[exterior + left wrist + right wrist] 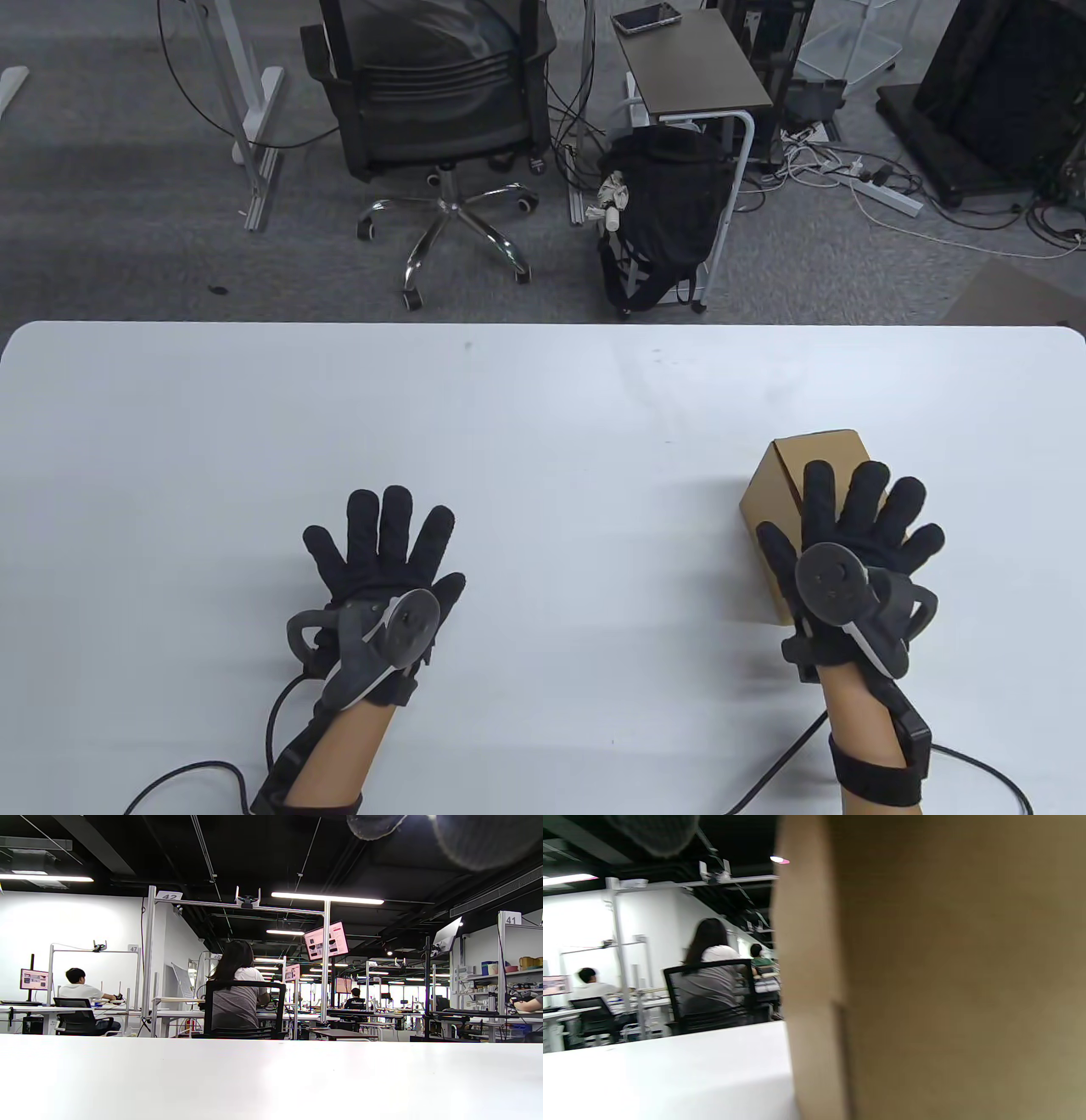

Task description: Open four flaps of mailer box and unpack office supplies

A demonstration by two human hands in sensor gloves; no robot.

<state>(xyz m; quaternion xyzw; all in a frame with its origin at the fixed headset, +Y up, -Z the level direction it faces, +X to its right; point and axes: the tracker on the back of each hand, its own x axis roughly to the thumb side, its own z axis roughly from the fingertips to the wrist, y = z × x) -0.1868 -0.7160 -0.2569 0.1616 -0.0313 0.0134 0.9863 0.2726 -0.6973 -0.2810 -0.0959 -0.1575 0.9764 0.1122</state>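
Observation:
A small brown cardboard mailer box (816, 456) stands closed on the white table (543, 399) at the right. My right hand (857, 531) lies on top of it with fingers spread, the thumb down its left face. The box fills the right wrist view (946, 976), very close and blurred. My left hand (386, 548) rests flat on the table at the left with fingers spread, holding nothing, far from the box. In the left wrist view only blurred fingertips (479, 836) show at the top edge. No office supplies are in view.
Bare white tabletop (271, 1077) stretches ahead of the left hand. Glove cables (195, 772) trail off the table's near edge. Beyond the far edge stand an office chair (441, 102), a black bag (662, 212) and a small side table (691, 64).

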